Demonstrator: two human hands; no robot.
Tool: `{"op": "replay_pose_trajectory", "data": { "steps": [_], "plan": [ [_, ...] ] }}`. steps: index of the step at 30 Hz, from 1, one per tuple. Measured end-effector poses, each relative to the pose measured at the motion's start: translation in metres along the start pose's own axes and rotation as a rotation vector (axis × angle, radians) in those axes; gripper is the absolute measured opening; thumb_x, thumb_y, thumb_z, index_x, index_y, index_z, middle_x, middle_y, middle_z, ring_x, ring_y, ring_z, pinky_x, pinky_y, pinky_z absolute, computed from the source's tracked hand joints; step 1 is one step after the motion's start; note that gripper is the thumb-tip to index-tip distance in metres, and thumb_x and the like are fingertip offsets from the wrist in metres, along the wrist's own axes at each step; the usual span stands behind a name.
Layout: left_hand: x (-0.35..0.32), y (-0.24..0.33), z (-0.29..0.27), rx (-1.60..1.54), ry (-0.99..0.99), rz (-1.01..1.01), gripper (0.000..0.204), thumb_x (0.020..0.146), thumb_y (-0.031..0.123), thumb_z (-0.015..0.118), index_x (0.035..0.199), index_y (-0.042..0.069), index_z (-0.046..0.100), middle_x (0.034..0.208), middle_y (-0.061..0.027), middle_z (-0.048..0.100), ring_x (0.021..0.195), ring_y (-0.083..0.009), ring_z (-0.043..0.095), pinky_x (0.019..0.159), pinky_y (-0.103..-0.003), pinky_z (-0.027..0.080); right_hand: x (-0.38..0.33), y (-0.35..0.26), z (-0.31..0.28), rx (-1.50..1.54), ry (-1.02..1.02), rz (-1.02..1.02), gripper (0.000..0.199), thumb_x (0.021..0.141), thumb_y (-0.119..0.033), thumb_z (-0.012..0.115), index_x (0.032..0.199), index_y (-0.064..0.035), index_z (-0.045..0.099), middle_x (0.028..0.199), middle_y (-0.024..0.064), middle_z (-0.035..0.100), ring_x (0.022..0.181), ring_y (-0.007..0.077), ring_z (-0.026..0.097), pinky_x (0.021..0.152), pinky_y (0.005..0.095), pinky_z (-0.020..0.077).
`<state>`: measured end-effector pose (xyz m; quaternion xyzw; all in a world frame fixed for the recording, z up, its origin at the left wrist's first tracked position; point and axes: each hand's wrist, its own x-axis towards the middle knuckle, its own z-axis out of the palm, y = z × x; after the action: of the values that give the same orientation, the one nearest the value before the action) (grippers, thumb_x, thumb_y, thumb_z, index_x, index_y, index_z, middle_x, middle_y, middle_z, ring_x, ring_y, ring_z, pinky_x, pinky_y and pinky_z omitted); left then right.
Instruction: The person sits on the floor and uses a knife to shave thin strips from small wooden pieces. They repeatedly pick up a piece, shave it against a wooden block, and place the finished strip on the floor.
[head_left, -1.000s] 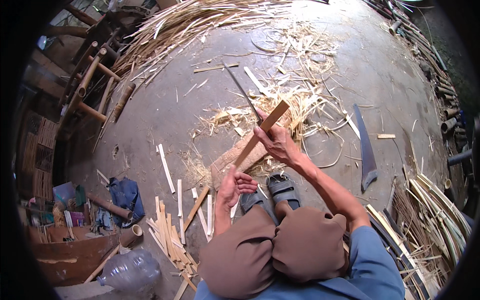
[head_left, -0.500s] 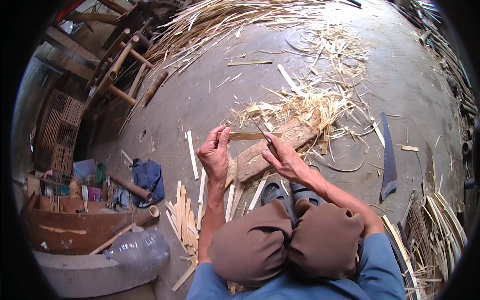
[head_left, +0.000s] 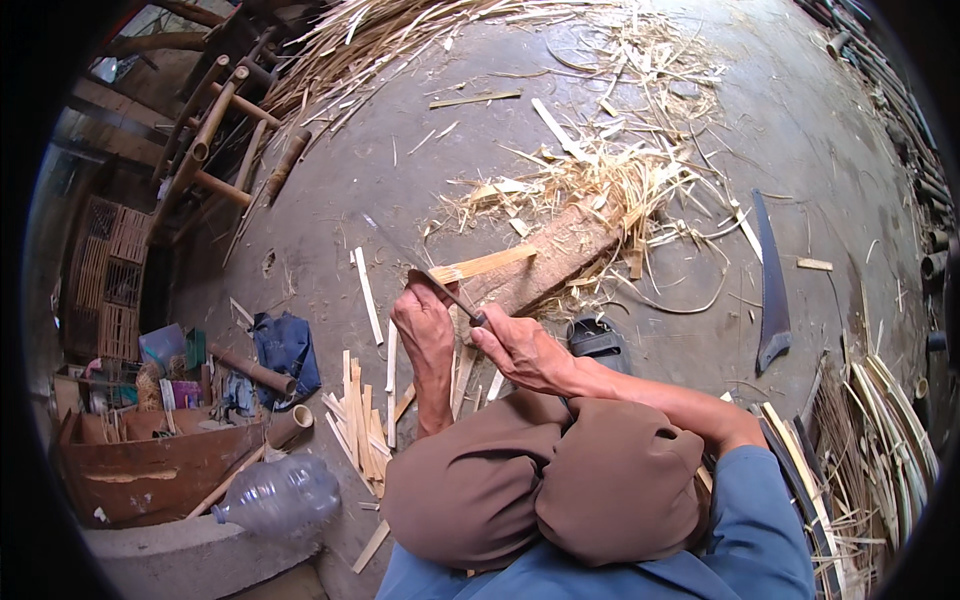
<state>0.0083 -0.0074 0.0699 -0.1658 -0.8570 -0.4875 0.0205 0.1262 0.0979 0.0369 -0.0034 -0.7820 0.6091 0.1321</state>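
My left hand (head_left: 424, 322) grips a flat pale bamboo strip (head_left: 492, 263) by its near left end; the far end points right, above a thick wooden block (head_left: 545, 258). In my right hand (head_left: 528, 350) is the handle of a long thin knife (head_left: 437, 284). Its blade slants up and to the left, crossing the strip close to my left fingers. Whether the edge touches the strip I cannot tell. The block lies on the floor before my feet, its far end under a heap of shavings (head_left: 640, 185).
A handsaw (head_left: 770, 280) lies on the floor at right, near bundled strips (head_left: 890, 440). Cut bamboo pieces (head_left: 362, 415) lie at left, beside a clear plastic bottle (head_left: 285, 495) and a wooden box (head_left: 160, 455). A bamboo frame (head_left: 215, 140) stands at far left.
My right hand and the knife have moved left and down, bringing the blade from the strip's right part to beside my left fingers. The strip now tilts up to the right.
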Motion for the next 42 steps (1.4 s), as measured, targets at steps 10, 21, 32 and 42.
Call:
{"op": "replay_pose_trajectory", "data": {
  "steps": [10, 21, 32, 42],
  "plan": [
    [0.003, 0.023, 0.006, 0.298, 0.108, 0.064, 0.055, 0.108, 0.025, 0.033, 0.087, -0.015, 0.065, 0.077, -0.018, 0.072, 0.068, -0.0263, 0.073, 0.063, -0.033, 0.064, -0.008, 0.029, -0.012, -0.007, -0.054, 0.158, 0.029, 0.104, -0.032, 0.047, 0.1, -0.0042, 0.043, 0.075, 0.0291, 0.059, 0.075, 0.0488, 0.061, 0.062, 0.0529, 0.0433],
    [0.039, -0.032, -0.009, -0.234, 0.156, -0.151, 0.052, 0.107, 0.029, 0.033, 0.098, -0.015, 0.059, 0.088, -0.0242, 0.069, 0.074, -0.0315, 0.073, 0.068, -0.037, 0.066, -0.014, 0.158, -0.016, -0.085, 0.077, 0.368, 0.03, 0.103, -0.032, 0.047, 0.098, -0.0028, 0.045, 0.07, 0.0254, 0.059, 0.068, 0.045, 0.061, 0.062, 0.0515, 0.0474],
    [0.042, -0.043, -0.01, -0.246, 0.214, -0.161, 0.055, 0.107, 0.029, 0.032, 0.096, -0.018, 0.059, 0.085, -0.0258, 0.068, 0.071, -0.0305, 0.073, 0.065, -0.036, 0.065, -0.02, 0.189, -0.026, -0.177, 0.122, 0.397, 0.038, 0.103, -0.032, 0.048, 0.089, 0.0029, 0.051, 0.078, 0.0301, 0.056, 0.072, 0.0502, 0.056, 0.065, 0.0529, 0.0438],
    [0.031, -0.069, -0.028, -0.553, 0.055, -0.362, 0.054, 0.103, 0.041, 0.031, 0.114, -0.002, 0.062, 0.114, -0.0172, 0.068, 0.111, -0.0313, 0.065, 0.092, -0.051, 0.056, -0.061, 0.191, -0.025, -0.254, 0.135, 0.66, 0.04, 0.103, -0.038, 0.045, 0.103, 0.0016, 0.052, 0.089, 0.0323, 0.062, 0.089, 0.0512, 0.059, 0.075, 0.0559, 0.0426]
  ]
}}
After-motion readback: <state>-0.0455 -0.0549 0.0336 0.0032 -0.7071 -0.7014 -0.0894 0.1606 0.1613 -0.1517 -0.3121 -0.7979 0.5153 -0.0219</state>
